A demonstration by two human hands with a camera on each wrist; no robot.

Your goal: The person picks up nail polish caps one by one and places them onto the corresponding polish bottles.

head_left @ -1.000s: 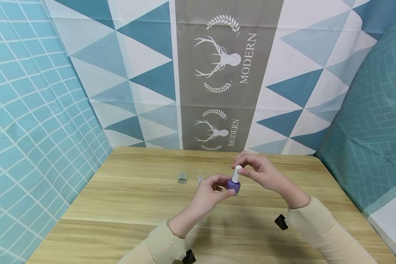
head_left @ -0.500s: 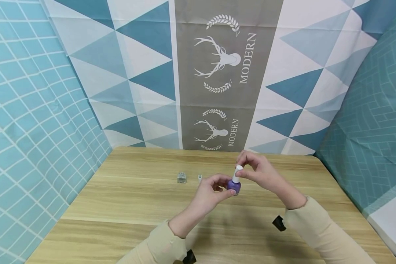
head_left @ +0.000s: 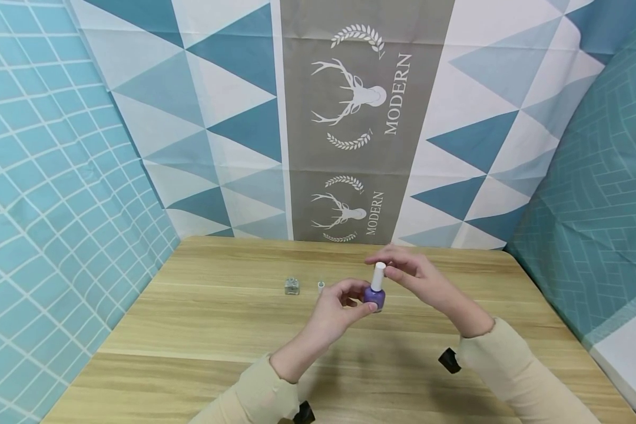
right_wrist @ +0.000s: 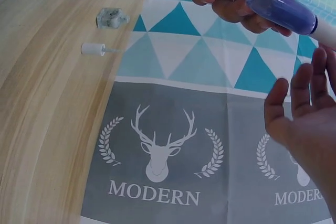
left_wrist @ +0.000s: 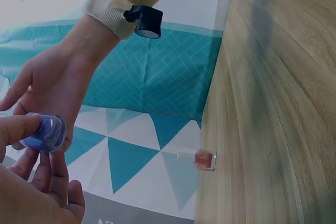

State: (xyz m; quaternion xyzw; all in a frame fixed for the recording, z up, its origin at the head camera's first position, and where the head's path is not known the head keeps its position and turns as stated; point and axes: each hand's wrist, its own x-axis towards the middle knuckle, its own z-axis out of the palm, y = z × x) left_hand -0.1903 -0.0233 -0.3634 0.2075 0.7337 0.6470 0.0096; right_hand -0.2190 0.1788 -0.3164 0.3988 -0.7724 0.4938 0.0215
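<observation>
Uncapped bottle [head_left: 292,287] and brush cap [head_left: 321,287] on table [head_left: 201,330], left of held bottle [head_left: 374,296]

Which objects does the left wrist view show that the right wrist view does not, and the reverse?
Only the left wrist view: a reddish nail polish bottle and a beige sleeve with a black wrist camera. Only the right wrist view: an uncapped clear glass bottle and a white brush cap. Both share: the purple nail polish bottle, the wooden table and the triangle-patterned backdrop.
</observation>
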